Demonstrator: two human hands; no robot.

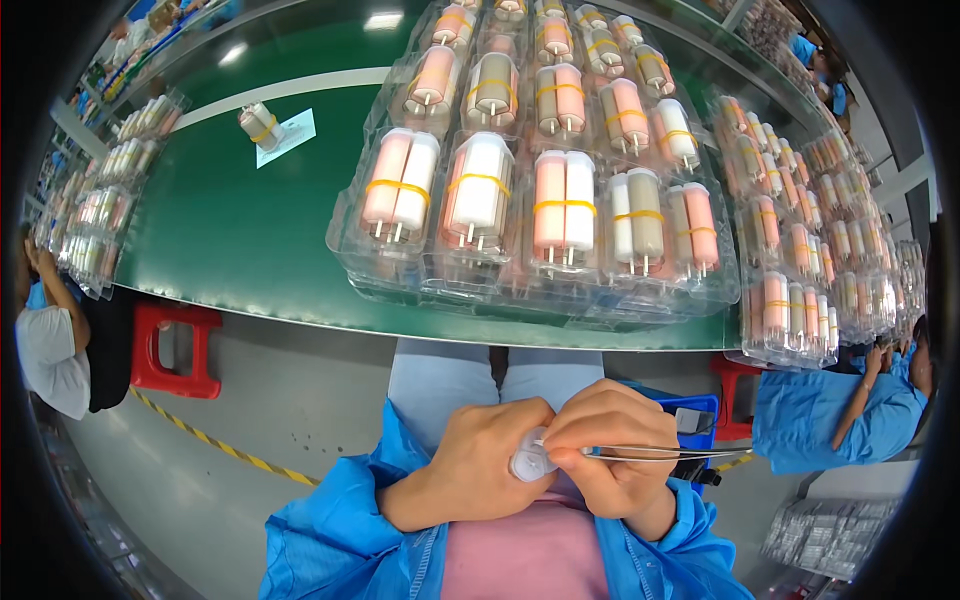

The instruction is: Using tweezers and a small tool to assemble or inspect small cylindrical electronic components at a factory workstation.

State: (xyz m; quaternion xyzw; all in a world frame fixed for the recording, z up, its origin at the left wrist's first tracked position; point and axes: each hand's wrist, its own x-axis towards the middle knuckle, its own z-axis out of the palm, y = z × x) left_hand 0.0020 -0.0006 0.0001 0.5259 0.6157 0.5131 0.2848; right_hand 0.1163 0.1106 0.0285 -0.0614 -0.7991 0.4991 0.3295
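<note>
Close to my body, over my lap, my left hand is closed around a small translucent white cylindrical part, its round end facing up. My right hand meets it there, thumb and forefinger pinched at a small pale pin on that end. A thin pair of metal tweezers also lies in the right hand, its slim arms reaching out to the right. Most of the cylindrical part's body is hidden by my left fingers.
Stacked clear plastic trays hold pink, white and grey cylinder bundles with yellow bands on the green table. One bundle stands beside a paper slip. More trays stand right. A red stool and co-workers flank me; a blue bin is at right.
</note>
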